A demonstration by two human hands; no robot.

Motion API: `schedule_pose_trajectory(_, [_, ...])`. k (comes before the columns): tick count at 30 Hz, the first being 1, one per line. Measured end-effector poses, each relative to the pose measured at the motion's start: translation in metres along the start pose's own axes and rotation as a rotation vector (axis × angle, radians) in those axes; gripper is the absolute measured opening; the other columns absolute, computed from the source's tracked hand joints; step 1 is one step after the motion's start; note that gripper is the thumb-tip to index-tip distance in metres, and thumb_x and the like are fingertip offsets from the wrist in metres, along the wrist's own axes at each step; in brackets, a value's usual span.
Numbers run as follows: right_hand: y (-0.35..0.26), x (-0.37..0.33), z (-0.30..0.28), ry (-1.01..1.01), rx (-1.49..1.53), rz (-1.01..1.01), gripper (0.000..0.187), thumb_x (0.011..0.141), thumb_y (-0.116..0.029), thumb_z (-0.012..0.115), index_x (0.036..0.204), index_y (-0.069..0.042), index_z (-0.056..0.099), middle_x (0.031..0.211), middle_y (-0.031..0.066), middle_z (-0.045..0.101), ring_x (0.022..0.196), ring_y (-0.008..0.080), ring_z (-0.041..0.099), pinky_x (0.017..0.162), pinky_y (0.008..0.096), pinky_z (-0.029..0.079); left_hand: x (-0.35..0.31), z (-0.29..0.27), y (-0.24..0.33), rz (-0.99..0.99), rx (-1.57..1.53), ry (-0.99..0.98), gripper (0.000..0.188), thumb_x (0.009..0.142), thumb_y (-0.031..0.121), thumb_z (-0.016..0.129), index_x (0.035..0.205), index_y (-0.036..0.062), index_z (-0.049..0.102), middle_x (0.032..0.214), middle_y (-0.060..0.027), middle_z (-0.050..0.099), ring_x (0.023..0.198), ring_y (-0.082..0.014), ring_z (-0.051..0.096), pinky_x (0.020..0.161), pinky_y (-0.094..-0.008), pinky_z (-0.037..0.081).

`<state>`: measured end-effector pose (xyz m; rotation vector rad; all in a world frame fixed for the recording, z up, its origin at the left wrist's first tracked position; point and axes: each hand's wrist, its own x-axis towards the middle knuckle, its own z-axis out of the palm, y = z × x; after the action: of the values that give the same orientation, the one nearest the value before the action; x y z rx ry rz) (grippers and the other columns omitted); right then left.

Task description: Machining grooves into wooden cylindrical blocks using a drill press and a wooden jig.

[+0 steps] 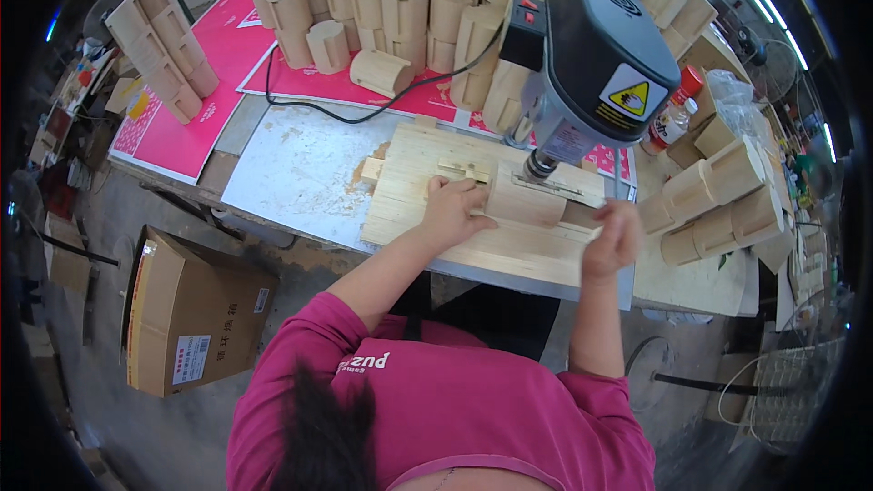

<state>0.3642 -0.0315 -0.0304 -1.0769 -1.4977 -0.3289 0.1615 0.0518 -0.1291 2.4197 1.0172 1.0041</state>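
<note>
A pale wooden cylinder block (527,198) lies on its side on a flat wooden board (409,173), under the chuck (540,164) of a black bench drill press (605,55). My left hand (455,211) is closed against the block's left end, thumb at the near side and fingers beyond. A small brass-coloured metal fitting (462,170) sits just behind those fingers. To the right of the block my right hand (614,238) is raised with curled fingers, slightly blurred. Whatever it may hold is hidden. Metal strips (559,189) run along the block's far side.
Stacked wooden cylinders (386,0) crowd the back of the table, with more at the left (164,45) and right (718,200). A black cable (355,118) curves over pink sheets (186,141). Bottles (670,123) stand behind right. A cardboard box (195,309) rests on the floor.
</note>
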Motion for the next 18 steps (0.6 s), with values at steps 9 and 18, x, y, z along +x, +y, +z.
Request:
schedule_pose_trajectory(9, [0.015, 0.158, 0.004, -0.009, -0.139, 0.287, 0.027, 0.089, -0.023, 0.051, 0.087, 0.002, 0.058, 0.065, 0.0065, 0.054, 0.061, 0.0120, 0.048, 0.059, 0.0245, 0.039, 0.000, 0.006, 0.002, -0.015, -0.007, 0.006, 0.049, 0.055, 0.037, 0.077, 0.095, 0.0134, 0.062, 0.076, 0.0023, 0.056, 0.074, -0.0163, 0.055, 0.077, -0.0354, 0.027])
schedule_pose_trajectory(18, [0.027, 0.109, -0.015, -0.235, 0.202, 0.598, 0.036, 0.091, -0.031, 0.049, 0.111, -0.002, 0.052, 0.088, 0.0061, 0.058, 0.082, 0.0131, 0.053, 0.073, 0.0263, 0.042, 0.006, 0.001, 0.011, -0.212, -0.122, -0.170, 0.038, 0.054, 0.035, 0.077, 0.084, 0.0155, 0.063, 0.077, -0.0006, 0.056, 0.081, -0.0200, 0.054, 0.078, -0.0375, 0.026])
